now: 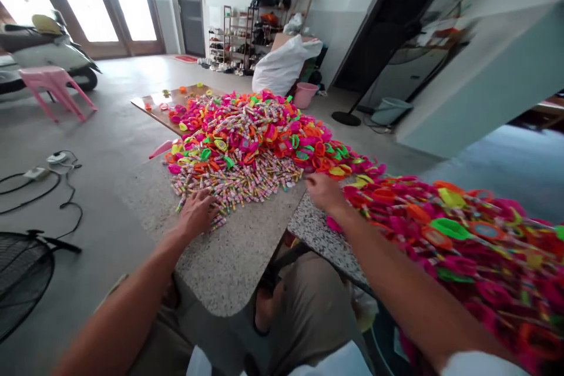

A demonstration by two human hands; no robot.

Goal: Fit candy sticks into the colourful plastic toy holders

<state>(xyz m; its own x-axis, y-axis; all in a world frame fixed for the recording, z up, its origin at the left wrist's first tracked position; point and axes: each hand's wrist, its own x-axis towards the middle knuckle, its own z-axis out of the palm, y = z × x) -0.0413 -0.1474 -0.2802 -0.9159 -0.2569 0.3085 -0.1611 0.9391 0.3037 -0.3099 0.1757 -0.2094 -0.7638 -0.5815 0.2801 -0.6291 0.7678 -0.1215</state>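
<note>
My left hand [198, 211] rests with its fingers stretched over the near left edge of a heap of short, patterned sticks [247, 185]; no stick shows clearly gripped in it. Curled fingers close my right hand [324, 189], just above the gap where two stone slabs meet; what is in them, if anything, is hidden. Behind the sticks rises a pile of pink, orange, green and yellow plastic pieces [304, 141], watch-like in shape, mixed with more sticks. More such plastic pieces [449, 235] lie heaped to the right of my right forearm.
The speckled stone slab [229, 270] has a rounded near corner above my legs. A second slab [312, 229] adjoins it on the right. Floor fan [22, 282] and cables [66, 188] are at left. A pink stool [53, 82], pink bucket [305, 95] and white sack [279, 67] stand farther off.
</note>
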